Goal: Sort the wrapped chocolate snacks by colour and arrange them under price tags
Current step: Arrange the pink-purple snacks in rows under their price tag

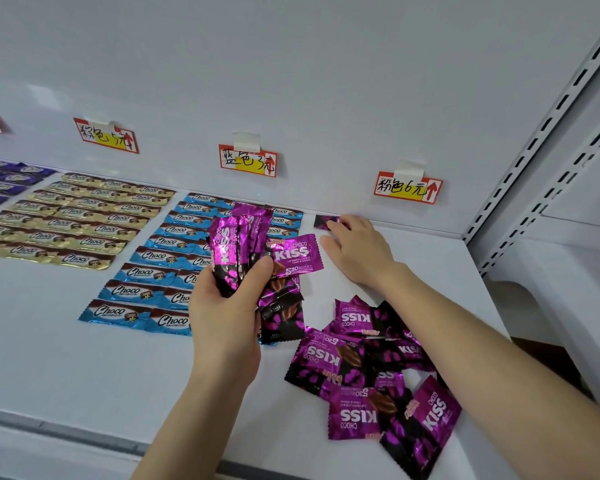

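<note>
White shelf [66,368]: broad flat deck with white back panel, slotted upright at right; carries all stock.

Gold Choco bars [73,220]: neat block in rows, left of centre, below the price tag reading pink, five yuan [106,136]; likely finished.

Blue Choco bars [146,271]: two tidy columns running front to back, below the blue price tag [248,161]; far right edge partly hidden by the held bundle.

Dark purple bars [0,181]: rows at far left, cut off by the frame; tag above only partly visible.

Loose heap of magenta Choco Kiss packets [371,375]: front right of shelf, jumbled, many upside down, overlapping; unsorted supply, probably kept near for quick reach.

Bundle of magenta Choco Kiss packets [250,258]: fanned and upright in left hand [226,306], raised above the shelf in front of the blue columns; fingers and thumb wrapped firmly around the lower ends, seemingly as a ready stock to deal from.

Right hand [355,251]: palm down, fingers loosely extended, fingertips pressing on a single magenta packet [324,221] at the back of the shelf, just below and left of the pink six-yuan tag [408,187]; apparently first piece of a new row, set against the back panel to start the alignment.
</note>
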